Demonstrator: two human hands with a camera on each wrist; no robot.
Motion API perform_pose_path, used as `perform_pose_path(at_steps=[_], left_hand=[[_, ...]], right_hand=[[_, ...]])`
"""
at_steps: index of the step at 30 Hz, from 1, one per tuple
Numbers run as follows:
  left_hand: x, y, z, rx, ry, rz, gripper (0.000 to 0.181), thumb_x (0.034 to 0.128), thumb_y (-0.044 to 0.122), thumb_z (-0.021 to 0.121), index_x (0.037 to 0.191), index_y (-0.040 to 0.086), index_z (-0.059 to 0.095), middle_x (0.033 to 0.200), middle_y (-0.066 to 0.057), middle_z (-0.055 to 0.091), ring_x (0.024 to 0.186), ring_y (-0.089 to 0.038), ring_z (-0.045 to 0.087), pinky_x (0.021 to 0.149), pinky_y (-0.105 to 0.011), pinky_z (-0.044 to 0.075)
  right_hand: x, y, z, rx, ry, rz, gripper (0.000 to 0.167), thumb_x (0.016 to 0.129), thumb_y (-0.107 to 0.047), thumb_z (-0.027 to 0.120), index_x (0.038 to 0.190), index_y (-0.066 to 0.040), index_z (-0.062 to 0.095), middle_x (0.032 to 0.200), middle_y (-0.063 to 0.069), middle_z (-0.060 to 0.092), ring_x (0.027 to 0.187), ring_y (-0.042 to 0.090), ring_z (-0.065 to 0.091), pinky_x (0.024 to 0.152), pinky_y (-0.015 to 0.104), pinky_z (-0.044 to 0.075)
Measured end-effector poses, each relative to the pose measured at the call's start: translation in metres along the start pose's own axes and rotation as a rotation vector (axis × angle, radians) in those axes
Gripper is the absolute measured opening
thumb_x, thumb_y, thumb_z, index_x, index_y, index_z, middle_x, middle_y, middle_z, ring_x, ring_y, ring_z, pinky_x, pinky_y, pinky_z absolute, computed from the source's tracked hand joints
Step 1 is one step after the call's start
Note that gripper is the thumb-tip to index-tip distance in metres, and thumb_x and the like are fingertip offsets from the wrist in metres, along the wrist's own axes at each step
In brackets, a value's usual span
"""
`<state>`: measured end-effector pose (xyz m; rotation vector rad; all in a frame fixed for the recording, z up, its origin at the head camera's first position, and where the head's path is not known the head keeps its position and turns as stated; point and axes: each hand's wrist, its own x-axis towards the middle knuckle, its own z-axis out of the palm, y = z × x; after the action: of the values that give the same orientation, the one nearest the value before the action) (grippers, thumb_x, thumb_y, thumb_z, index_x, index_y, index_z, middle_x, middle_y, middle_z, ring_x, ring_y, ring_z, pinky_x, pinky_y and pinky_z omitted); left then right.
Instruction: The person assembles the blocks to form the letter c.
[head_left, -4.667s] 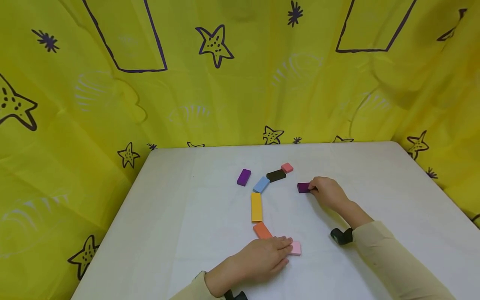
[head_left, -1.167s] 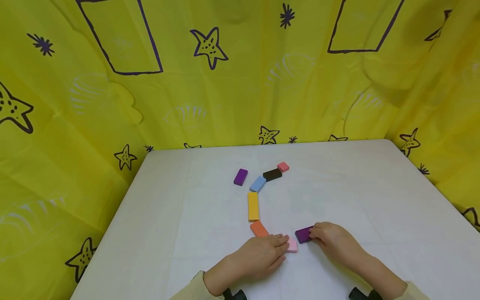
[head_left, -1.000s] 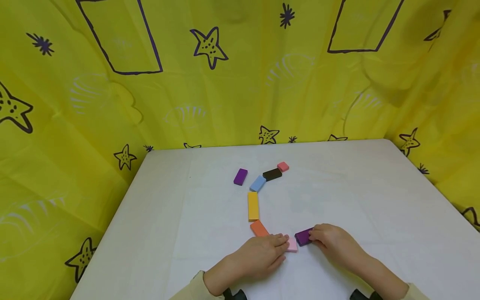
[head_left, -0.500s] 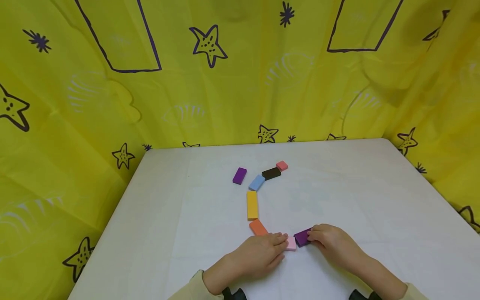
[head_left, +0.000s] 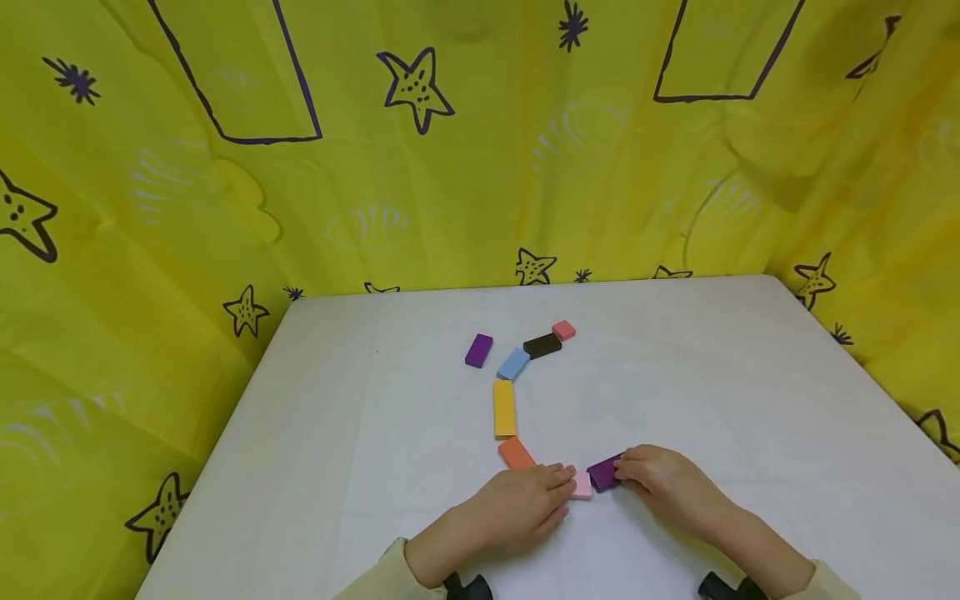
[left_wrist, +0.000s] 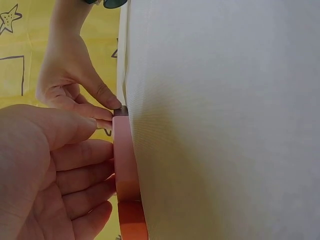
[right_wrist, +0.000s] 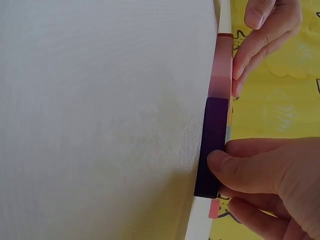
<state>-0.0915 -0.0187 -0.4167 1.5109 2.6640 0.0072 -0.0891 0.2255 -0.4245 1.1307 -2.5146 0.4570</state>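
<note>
My left hand (head_left: pixel 517 507) lies with straight fingers over a pink block (head_left: pixel 581 485), its fingertips on the block's top in the left wrist view. Part of the pink block and the near end of an orange block (head_left: pixel 517 453) are hidden under that hand in the head view. Thumb and fingers of my right hand (head_left: pixel 667 483) pinch a dark purple block (right_wrist: pixel 214 135). One end of this purple block meets the right end of the pink one. From the orange block a curved row runs away through yellow (head_left: pixel 505 410), light blue (head_left: pixel 513 364), black (head_left: pixel 542 346) and coral (head_left: pixel 564 330) blocks.
A second purple block (head_left: pixel 479 351) lies apart, left of the light blue one. All blocks are on a white-covered table (head_left: pixel 300 467). Yellow cloth (head_left: pixel 480 183) with drawn starfish hangs behind and at both sides.
My right hand has brought the purple block toward me from farther back on the table, up against the pink block's end. My left hand has stayed on the pink block.
</note>
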Motion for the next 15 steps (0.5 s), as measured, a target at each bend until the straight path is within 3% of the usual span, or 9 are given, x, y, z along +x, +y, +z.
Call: perform_pose_path(at_steps=[15], left_hand=[[0.0001,-0.0010,-0.0002,-0.028,-0.016,0.004,0.042,0.0991,0.032,0.039,0.135,0.013,0.048,0.140,0.004,0.041,0.128,-0.005,0.033,0.101,-0.018,0.027]], right_hand=[[-0.0022,0.0022,0.0001,-0.003,0.012,-0.045,0.023,0.058,0.006,0.079,0.072,-0.008,0.069,0.079,0.001,0.064,0.075,0.018,0.062,0.065,0.031,0.053]])
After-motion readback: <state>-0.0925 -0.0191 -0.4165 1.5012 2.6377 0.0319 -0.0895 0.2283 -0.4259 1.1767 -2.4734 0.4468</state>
